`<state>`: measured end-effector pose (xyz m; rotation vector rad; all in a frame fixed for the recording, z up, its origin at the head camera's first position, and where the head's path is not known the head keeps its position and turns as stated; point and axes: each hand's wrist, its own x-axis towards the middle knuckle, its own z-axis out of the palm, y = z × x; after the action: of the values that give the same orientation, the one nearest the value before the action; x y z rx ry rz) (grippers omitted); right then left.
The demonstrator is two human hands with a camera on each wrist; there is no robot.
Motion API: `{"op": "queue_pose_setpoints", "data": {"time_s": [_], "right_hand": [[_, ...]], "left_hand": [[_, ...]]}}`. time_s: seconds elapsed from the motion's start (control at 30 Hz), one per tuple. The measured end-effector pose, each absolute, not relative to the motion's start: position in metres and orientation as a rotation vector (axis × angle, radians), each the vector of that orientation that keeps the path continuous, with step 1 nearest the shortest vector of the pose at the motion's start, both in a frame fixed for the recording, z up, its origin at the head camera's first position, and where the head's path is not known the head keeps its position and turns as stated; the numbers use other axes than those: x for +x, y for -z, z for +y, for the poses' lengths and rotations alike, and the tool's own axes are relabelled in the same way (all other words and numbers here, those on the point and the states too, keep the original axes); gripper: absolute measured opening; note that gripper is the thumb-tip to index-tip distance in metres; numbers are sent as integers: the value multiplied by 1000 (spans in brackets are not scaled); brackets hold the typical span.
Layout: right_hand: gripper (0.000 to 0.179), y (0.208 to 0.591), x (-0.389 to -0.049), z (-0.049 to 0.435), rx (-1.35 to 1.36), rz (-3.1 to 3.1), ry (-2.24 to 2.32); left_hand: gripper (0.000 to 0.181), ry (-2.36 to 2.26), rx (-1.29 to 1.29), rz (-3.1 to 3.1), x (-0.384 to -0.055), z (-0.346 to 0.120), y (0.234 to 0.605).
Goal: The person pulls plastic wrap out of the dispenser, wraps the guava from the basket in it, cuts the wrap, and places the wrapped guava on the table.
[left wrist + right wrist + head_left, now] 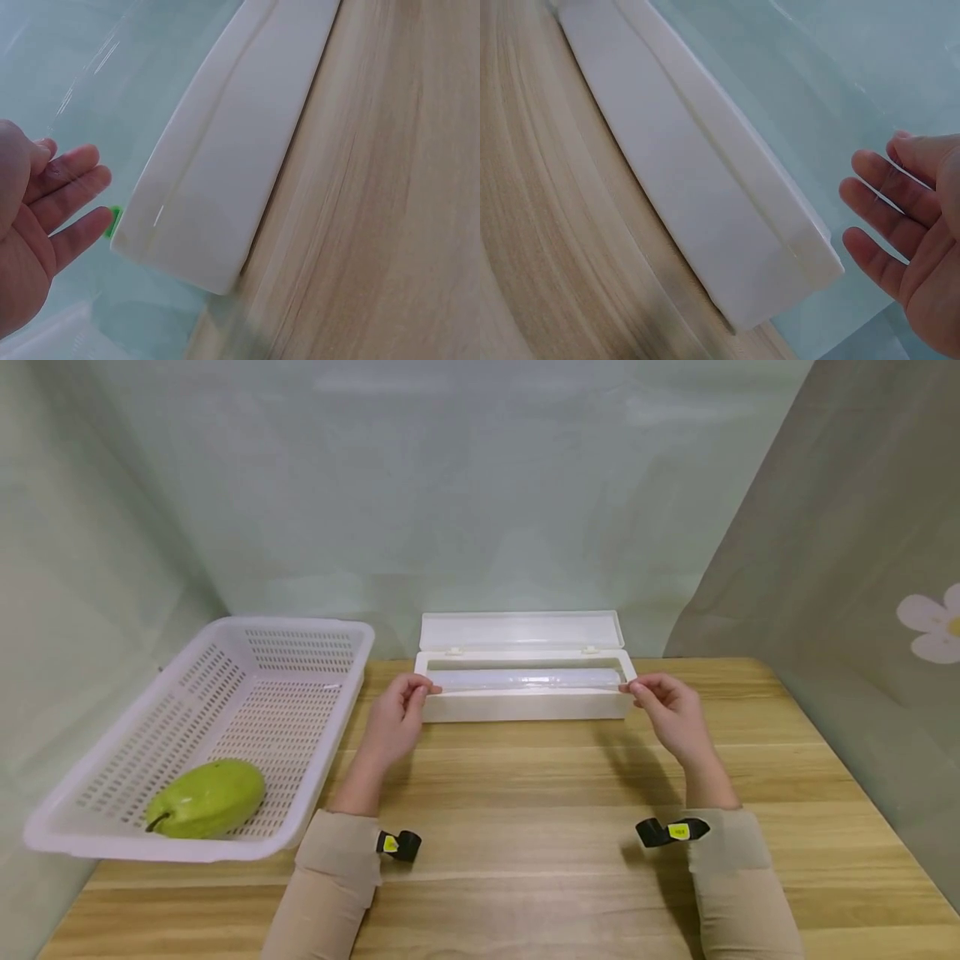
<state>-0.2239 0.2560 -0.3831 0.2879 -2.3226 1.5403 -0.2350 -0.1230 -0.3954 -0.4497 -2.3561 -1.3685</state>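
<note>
A long white dispenser box (525, 707) stands toward the back of the table with its lid (521, 631) raised. Inside lies a roll of clear cling film (525, 678). At the box's left end my left hand (393, 718) pinches the film's edge between thumb and index finger. Opposite, my right hand (675, 718) pinches the same edge at the right end. Both wrist views show the thin film stretching from the fingertips, above the white box (225, 135); the other fingers of each hand are loosely extended. Being transparent, the film's full outline is hard to see.
A white perforated plastic basket (360, 652) sits on the left, holding a green pear-shaped fruit (210, 797) with a dark stem. All of it rests on a wooden table (525, 827). Behind hangs a pale green curtain (487, 510).
</note>
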Motion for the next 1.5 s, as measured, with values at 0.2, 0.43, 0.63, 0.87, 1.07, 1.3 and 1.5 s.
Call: {"op": "queue_pose_setpoints", "data": {"time_s": [0.2, 0.43, 0.63, 0.87, 1.07, 1.3, 1.5], "right_hand": [[22, 379, -222, 256, 276, -2332, -1514], [21, 380, -222, 258, 301, -2322, -1515], [21, 378, -220, 259, 299, -2337, -1484], [23, 375, -217, 258, 299, -2345, -1476], [24, 372, -217, 258, 308, -2343, -1483], [21, 372, -218, 258, 313, -2338, -1484], [23, 370, -215, 258, 315, -2350, -1471]], "left_hand": [[14, 1345, -463, -2351, -234, -123, 392], [14, 1323, -478, -2354, -234, -122, 391], [14, 1340, -469, -2380, -233, -122, 389], [15, 1350, -466, -2384, -232, -122, 386], [14, 1338, -479, -2358, -229, -122, 384], [14, 1311, -470, -2358, -229, -124, 385], [14, 1315, -474, -2357, -229, -124, 385]]}}
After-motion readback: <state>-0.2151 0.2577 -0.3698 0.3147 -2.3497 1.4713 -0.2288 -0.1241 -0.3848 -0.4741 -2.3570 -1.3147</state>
